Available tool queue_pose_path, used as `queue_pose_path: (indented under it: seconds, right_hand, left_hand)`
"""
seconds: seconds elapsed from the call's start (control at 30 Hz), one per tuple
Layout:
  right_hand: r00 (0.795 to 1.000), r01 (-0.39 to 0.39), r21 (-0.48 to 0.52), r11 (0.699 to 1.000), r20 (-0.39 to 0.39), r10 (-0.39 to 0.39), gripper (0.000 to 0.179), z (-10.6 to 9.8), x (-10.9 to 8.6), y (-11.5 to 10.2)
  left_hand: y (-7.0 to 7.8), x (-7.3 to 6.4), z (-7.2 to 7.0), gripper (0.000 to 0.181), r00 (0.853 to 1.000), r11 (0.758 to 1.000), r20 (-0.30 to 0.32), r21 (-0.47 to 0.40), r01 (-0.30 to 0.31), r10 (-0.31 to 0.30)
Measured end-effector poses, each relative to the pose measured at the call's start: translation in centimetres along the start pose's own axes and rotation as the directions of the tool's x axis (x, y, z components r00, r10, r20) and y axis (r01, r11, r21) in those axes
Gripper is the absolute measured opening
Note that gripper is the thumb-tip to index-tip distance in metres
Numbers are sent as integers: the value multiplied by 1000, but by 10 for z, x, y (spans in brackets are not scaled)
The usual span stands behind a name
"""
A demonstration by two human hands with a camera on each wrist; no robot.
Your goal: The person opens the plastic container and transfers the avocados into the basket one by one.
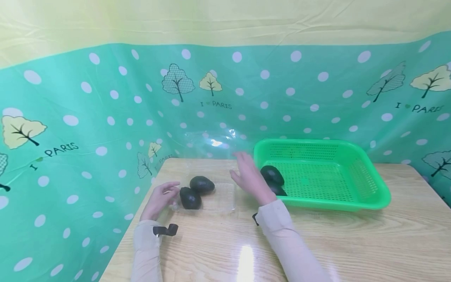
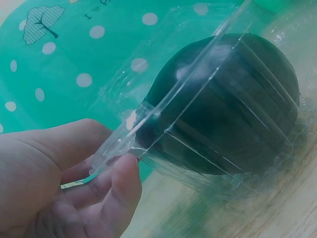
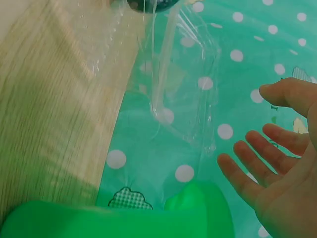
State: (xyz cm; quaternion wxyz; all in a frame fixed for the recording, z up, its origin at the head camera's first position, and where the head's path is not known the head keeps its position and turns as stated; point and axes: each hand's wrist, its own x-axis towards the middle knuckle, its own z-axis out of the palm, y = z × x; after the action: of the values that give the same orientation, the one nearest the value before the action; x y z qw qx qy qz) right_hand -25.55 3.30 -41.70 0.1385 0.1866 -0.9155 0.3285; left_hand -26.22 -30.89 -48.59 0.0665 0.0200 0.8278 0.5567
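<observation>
A clear plastic container (image 1: 222,196) lies on the wooden table with its lid (image 1: 211,143) raised at the back. It holds two dark avocados (image 1: 202,184) (image 1: 190,198). My left hand (image 1: 163,195) pinches the container's left rim (image 2: 163,99) between thumb and fingers (image 2: 124,173), right beside an avocado (image 2: 233,109). My right hand (image 1: 246,174) hovers open and holds nothing, between the container and a green basket (image 1: 380,196). Two more avocados (image 1: 272,175) (image 1: 279,190) lie in the basket's left end. In the right wrist view that open hand (image 3: 262,144) is near the clear lid (image 3: 183,74).
A green dotted cloth (image 1: 105,117) hangs behind and to the left of the table. The table's (image 1: 352,243) left edge runs close by my left arm. The basket (image 3: 124,223) takes up the right rear of the table.
</observation>
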Motion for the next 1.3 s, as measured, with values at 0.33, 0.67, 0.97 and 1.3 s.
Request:
queue_pose_path:
  seconds: [0.33, 0.67, 0.97, 1.3]
  right_hand:
    - [997, 50, -45, 998, 63, -48, 57, 17, -1, -9]
    - [986, 76, -33, 997, 150, -71, 59, 41, -2, -18]
    - [974, 48, 0, 999, 223, -47, 63, 58, 0, -24]
    - [966, 92, 3, 996, 243, -90, 64, 73, -1, -28]
  left_hand:
    - [1, 0, 1, 44, 1000, 1000, -10, 8, -16, 16]
    - [2, 2, 1, 43, 1000, 1000, -4, -8, -6, 6]
    - [-1, -2, -1, 43, 1000, 1000, -12, -3, -6, 6]
    - [-1, -2, 0, 42, 1000, 1000, -11, -6, -2, 2]
